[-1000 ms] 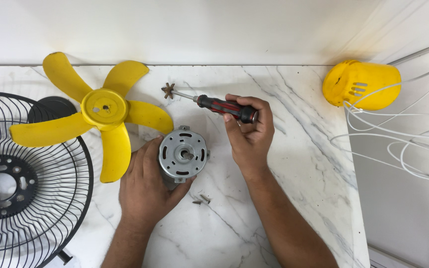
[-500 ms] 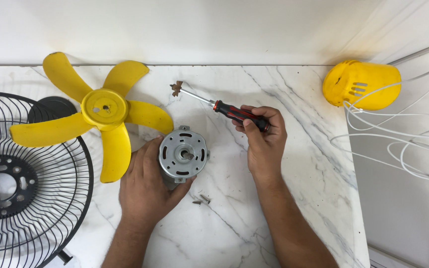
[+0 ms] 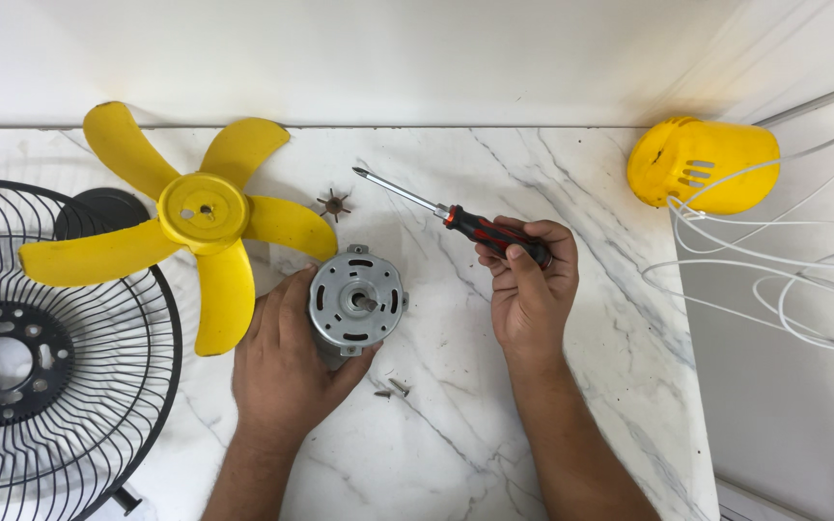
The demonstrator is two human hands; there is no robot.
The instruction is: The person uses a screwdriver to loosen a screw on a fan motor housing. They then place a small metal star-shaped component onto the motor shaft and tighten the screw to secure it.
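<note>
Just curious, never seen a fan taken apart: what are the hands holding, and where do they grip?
The right hand holds a screwdriver by its red-and-black handle. The left hand cups the grey motor around its side.

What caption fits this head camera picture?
Left hand grips round grey metal motor; right hand holds red-and-black screwdriver.

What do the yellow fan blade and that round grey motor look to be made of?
The fan blade looks like moulded plastic: uniform yellow, smooth, softly glossy. The motor under the left hand looks like bare metal, probably cast: dull silver-grey with matte sheen and slotted vents.
</note>
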